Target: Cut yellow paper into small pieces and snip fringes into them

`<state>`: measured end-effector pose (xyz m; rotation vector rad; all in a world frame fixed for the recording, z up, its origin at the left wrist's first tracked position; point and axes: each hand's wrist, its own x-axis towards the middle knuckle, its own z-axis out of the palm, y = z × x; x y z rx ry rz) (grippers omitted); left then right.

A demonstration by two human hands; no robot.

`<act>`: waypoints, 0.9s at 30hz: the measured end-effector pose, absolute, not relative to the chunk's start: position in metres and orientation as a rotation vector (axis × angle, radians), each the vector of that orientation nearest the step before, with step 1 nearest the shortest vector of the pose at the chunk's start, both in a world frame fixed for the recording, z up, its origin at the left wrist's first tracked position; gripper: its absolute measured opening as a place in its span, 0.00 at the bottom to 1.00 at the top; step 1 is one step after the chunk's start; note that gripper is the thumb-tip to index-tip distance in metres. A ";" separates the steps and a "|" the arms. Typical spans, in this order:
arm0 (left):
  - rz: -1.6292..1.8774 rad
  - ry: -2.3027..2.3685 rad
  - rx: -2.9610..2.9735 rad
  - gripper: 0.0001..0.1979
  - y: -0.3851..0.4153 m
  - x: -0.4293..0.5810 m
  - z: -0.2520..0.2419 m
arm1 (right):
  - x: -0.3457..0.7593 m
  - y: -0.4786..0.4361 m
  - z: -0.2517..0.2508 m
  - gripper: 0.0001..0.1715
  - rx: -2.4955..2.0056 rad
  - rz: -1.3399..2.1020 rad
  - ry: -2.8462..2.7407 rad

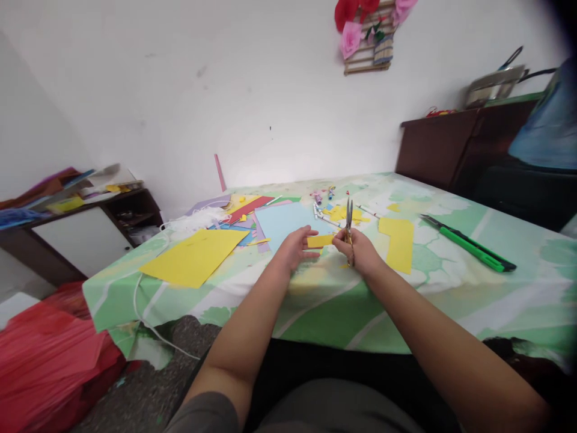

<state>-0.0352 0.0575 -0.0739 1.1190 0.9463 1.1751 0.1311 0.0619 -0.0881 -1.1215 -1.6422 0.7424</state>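
Note:
A short yellow paper strip (319, 241) spans the gap between my two hands above the near part of the table. My right hand (360, 249) is closed around a pair of scissors (349, 213), blades pointing up, and its fingertips also pinch the strip's right end. At the strip's other end is my left hand (295, 248), fingers spread apart; whether they touch the paper I cannot make out. Behind the hands lies a light blue sheet (283, 219). Yellow scraps (345, 214) are scattered past the scissors, and a cut yellow piece (399, 243) rests right of my right hand.
A large yellow sheet (193, 257) lies on the left of the patterned tablecloth (455, 300). A green utility knife (473, 246) is at the right. White cord (198, 218) bunches at the back left and trails off the edge. Several markers (367, 210) lie behind the hands.

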 end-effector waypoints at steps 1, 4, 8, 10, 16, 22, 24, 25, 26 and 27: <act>1.152 0.942 1.125 0.20 0.057 -0.038 -0.072 | 0.130 0.061 -0.088 0.10 -1.115 0.749 -1.688; 1.003 0.949 1.207 0.19 0.054 -0.043 -0.068 | 0.127 0.059 -0.086 0.09 -1.104 0.748 -1.797; 0.804 1.010 1.352 0.18 0.048 -0.039 -0.066 | 0.125 0.058 -0.083 0.08 -1.107 0.667 -1.853; 0.770 1.044 1.423 0.18 0.048 -0.038 -0.064 | 0.124 0.058 -0.083 0.07 -1.110 0.628 -1.873; 0.737 1.123 1.634 0.09 0.049 -0.042 -0.049 | 0.125 0.058 -0.085 0.08 -1.092 0.560 -1.974; 0.762 1.147 1.556 0.09 0.040 -0.035 -0.050 | 0.126 0.056 -0.082 0.10 -1.101 0.550 -1.983; 0.855 1.149 1.501 0.10 0.033 -0.035 -0.053 | 0.127 0.054 -0.080 0.11 -1.113 0.535 -1.976; 0.911 1.149 1.473 0.10 0.029 -0.035 -0.055 | 0.128 0.052 -0.080 0.12 -1.120 0.522 -1.977; 0.968 1.147 1.447 0.10 0.025 -0.036 -0.056 | 0.130 0.050 -0.079 0.13 -1.127 0.506 -1.987; 1.024 1.145 1.422 0.10 0.019 -0.037 -0.058 | 0.131 0.046 -0.078 0.14 -1.134 0.490 -2.006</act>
